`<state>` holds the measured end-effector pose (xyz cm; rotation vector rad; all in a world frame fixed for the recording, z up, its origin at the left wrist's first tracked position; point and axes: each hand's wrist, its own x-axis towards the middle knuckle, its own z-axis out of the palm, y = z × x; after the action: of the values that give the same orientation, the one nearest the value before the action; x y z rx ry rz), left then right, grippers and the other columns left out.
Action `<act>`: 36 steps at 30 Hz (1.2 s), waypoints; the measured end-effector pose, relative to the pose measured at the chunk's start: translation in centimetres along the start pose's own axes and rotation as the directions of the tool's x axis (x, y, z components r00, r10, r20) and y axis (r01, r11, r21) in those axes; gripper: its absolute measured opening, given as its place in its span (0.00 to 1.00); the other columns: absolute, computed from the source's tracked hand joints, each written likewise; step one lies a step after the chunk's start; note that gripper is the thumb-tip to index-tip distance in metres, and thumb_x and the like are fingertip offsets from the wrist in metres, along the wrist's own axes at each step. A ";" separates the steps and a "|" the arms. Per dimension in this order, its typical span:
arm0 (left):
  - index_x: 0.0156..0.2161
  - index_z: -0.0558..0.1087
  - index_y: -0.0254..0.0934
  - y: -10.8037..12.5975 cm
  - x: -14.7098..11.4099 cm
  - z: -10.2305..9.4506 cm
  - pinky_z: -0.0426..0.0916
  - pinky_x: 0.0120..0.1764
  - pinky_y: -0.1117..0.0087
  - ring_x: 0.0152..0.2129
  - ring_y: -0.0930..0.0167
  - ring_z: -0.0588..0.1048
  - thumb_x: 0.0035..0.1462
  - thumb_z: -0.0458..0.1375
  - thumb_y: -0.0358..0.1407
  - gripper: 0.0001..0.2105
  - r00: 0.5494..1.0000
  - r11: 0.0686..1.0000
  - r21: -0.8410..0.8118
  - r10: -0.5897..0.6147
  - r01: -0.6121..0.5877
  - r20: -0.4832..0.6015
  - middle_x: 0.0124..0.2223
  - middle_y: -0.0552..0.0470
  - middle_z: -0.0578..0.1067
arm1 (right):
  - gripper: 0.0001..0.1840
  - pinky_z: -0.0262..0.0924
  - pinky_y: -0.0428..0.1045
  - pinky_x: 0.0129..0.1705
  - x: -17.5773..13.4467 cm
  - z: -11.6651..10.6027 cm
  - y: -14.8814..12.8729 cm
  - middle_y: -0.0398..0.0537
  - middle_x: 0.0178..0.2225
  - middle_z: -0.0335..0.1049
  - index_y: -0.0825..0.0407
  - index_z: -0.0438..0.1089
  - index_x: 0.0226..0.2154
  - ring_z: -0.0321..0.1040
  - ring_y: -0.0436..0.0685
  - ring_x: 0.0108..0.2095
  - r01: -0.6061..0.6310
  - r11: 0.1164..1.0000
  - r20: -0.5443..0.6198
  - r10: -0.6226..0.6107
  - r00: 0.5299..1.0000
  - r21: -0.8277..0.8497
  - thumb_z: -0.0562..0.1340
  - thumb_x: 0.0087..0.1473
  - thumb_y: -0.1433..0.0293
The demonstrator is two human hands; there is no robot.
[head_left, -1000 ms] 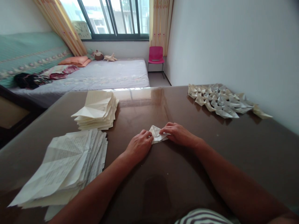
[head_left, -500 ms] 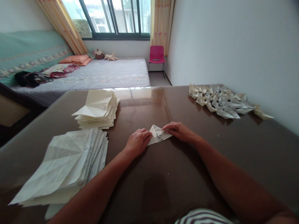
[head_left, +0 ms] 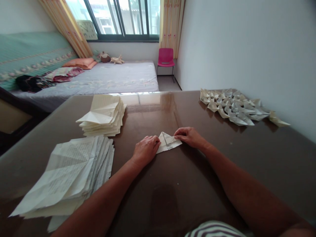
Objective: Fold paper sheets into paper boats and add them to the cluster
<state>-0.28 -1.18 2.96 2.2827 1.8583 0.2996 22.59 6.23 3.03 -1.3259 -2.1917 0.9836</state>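
Observation:
A small folded sheet of paper (head_left: 168,142) with a pointed top and dark print lies on the brown table in front of me. Its left corner is gripped by my left hand (head_left: 146,148), whose fingers are curled together over the edge. On the opposite side, my right hand (head_left: 189,136) pinches the upper right edge between thumb and fingertips. The paper's two ends are partly covered by my fingers.
Creased printed sheets (head_left: 66,171) lie stacked at the near left, with a yellowish paper stack (head_left: 103,115) behind them. Many folded paper boats (head_left: 232,105) crowd the far right of the glossy table (head_left: 153,197). Beyond stand a bed (head_left: 128,75) and a pink chair (head_left: 165,57).
My right hand has shifted slightly right along the folded paper, and more of the paper's printed face shows. My left hand stays almost in place.

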 end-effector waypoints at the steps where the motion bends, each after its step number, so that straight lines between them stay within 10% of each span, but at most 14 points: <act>1: 0.40 0.70 0.43 0.1 0.0 0.0 0.64 0.35 0.71 0.38 0.69 0.72 0.63 0.47 0.43 0.12 1.000 1.000 0.009 -0.002 0.002 -0.001 0.39 0.53 0.75 | 0.11 0.58 0.45 0.32 0.0 0.0 -0.1 0.44 0.27 0.75 0.52 0.76 0.31 0.67 0.51 0.29 -0.004 1.000 -0.004 0.004 1.000 -0.025 0.62 0.50 0.63; 21: 0.47 0.67 0.41 0.8 0.0 0.5 0.66 0.37 0.69 0.42 0.66 0.68 0.64 0.47 0.38 0.11 0.993 0.965 0.258 0.076 -0.052 -0.085 0.41 0.49 0.72 | 0.09 0.46 0.47 0.28 -0.7 1.4 -1.5 0.46 0.35 0.73 0.49 0.65 0.35 0.68 0.54 0.33 0.032 0.801 -0.030 -0.062 0.998 -0.597 0.54 0.60 0.63; 27: 0.58 0.60 0.48 1.4 0.1 0.1 0.62 0.45 0.66 0.48 0.66 0.64 0.64 0.48 0.37 0.18 0.924 0.895 0.249 0.383 -0.371 0.000 0.49 0.50 0.69 | 0.09 0.46 0.47 0.28 -0.5 1.5 -1.4 0.45 0.34 0.73 0.48 0.66 0.34 0.68 0.54 0.32 0.025 0.822 -0.052 -0.067 0.996 -0.568 0.54 0.60 0.62; 36: 0.59 0.59 0.51 1.7 0.2 0.1 0.62 0.42 0.67 0.45 0.66 0.64 0.64 0.47 0.36 0.19 0.923 0.884 0.268 0.381 -0.383 0.064 0.48 0.50 0.68 | 0.11 0.55 0.46 0.33 -0.3 0.4 0.3 0.45 0.30 0.72 0.50 0.68 0.35 0.67 0.52 0.30 0.019 0.959 -0.282 -0.102 0.954 -0.282 0.53 0.61 0.63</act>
<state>1.41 -1.33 3.34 2.8339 1.5088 0.0817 22.63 5.93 2.58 -1.4103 -2.1740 0.4297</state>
